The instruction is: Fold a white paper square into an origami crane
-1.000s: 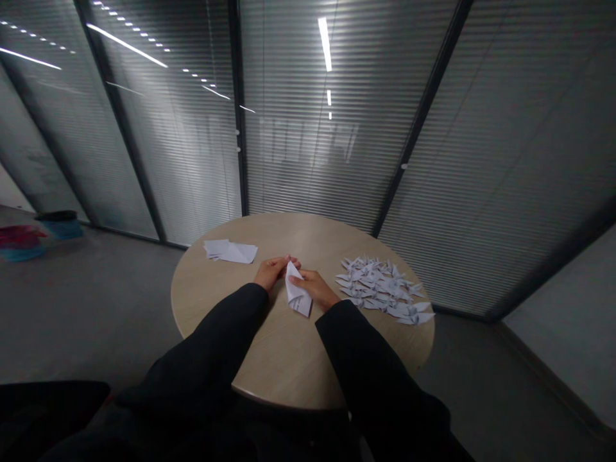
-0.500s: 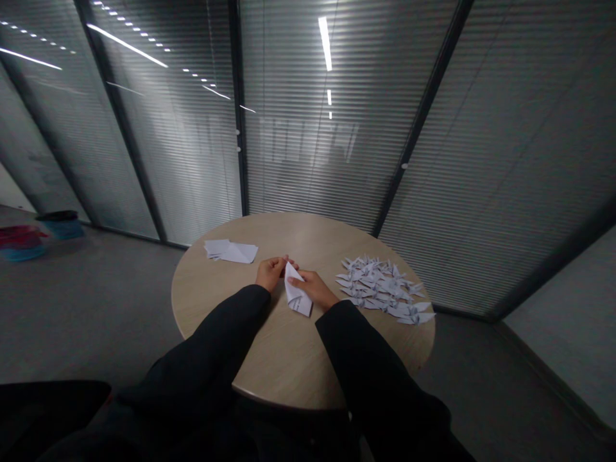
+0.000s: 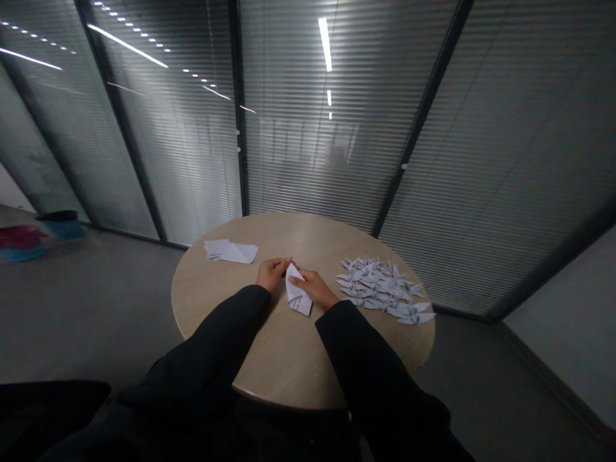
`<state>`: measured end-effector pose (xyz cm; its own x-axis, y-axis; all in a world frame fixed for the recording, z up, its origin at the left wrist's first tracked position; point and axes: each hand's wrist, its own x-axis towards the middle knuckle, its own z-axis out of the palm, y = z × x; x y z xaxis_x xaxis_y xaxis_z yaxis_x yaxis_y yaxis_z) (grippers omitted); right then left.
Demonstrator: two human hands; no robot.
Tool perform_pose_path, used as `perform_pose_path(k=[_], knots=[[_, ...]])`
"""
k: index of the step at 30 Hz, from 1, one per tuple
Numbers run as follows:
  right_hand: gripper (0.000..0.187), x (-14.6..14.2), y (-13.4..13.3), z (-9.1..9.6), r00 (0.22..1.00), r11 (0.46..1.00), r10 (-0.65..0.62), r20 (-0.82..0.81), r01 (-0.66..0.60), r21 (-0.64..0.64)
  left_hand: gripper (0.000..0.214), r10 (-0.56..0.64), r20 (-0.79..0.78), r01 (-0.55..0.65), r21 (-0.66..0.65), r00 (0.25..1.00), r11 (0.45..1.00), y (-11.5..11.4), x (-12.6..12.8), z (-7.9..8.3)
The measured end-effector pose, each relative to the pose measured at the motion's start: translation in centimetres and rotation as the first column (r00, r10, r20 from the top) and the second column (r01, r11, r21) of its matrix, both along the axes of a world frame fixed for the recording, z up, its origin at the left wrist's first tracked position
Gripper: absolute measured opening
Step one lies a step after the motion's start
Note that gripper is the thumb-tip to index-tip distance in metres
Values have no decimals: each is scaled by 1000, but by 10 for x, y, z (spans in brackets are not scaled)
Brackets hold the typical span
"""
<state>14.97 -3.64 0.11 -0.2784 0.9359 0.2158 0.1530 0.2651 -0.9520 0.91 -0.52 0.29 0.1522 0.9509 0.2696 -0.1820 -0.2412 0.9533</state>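
Several tall glass panels (image 3: 308, 128) with slatted blinds run around the room from 9 o'clock through 12 to 3, with ceiling lights reflected in them. Below them spreads a grey floor (image 3: 106, 308). Far off at 10 o'clock, well apart from the table, a red and blue bundle (image 3: 22, 244), too dim to make out, lies beside a blue bin (image 3: 62, 224) with a dark rim.

A round table with a pale wood top (image 3: 216, 308) fills the lower middle of the view. At its 3 o'clock side lies a low pile of dozens of white origami cranes (image 3: 382, 289), and at its 10 o'clock side a small stack of folded white paper (image 3: 230, 252). Neither has shifted since half a second ago.

Two black sleeves (image 3: 221, 333) reach in from 6 o'clock. Near the table's centre, the left hand (image 3: 272, 273) and right hand (image 3: 315, 287) are both grasping a folded sheet of white paper (image 3: 298, 295), which stands between them as a long, narrow point. Its tip faces 12 o'clock and its wide end, toward 5 o'clock, sits at the tabletop. The left fingertips (image 3: 283, 262) pinch near the tip, and the right fingers (image 3: 296, 274) press on the upper flap. Since the earlier frame, the tip has tilted slightly toward 3 o'clock.
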Motion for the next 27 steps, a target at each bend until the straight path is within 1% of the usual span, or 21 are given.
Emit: perform_pose_path(k=[5,12,16,20,24,27], knots=[[43,-1,-1,1,1000,1000,26,17,-26,-10,40,154,-141,-144,83,978,986,3,-2,-3],[39,0,-2,1,999,998,45,23,-44,-42,38,264,-193,-241,133,945,961,0,-3,-2],[38,1,0,0,999,998,35,31,-34,-52,38,301,-218,-271,158,928,950,-3,-3,1],[38,2,2,-2,999,997,32,26,-30,-74,40,316,-270,-268,200,910,942,-5,-3,4],[38,2,2,-3,1000,995,19,23,-16,-94,45,364,-345,-278,274,865,921,-6,-2,5],[39,2,2,-3,1000,993,-15,24,18,-118,45,416,-377,-306,320,827,897,-9,-3,6]])
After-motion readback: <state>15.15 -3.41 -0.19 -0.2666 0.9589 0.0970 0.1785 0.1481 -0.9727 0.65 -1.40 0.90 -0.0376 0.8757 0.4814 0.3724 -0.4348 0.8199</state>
